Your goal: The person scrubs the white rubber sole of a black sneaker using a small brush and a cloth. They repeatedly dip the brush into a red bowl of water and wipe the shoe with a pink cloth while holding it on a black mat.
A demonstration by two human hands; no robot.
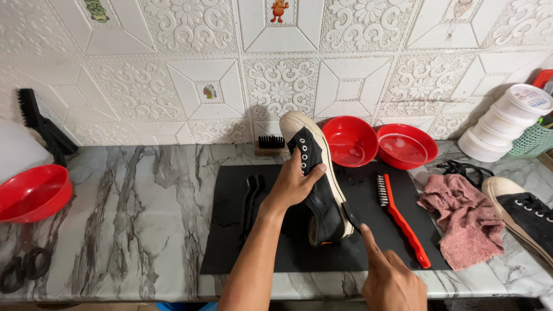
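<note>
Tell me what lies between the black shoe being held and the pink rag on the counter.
In the head view, a red-handled wire brush lies on the black mat between the black shoe and the pink rag.

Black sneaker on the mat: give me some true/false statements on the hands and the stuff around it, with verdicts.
1. The left hand grips the black sneaker from the side. True.
2. The sneaker lies flat on its sole. False: it is tipped up on its side on the black mat, toe pointing to the wall.
3. The right hand holds the orange-handled brush. False: that brush lies on the mat, apart from the hand; the right hand holds a dark tool against the sneaker's edge.
4. Two red bowls sit behind the sneaker by the wall. True.
5. The pink cloth lies left of the mat. False: it lies at the mat's right edge, beside a second sneaker.
</note>
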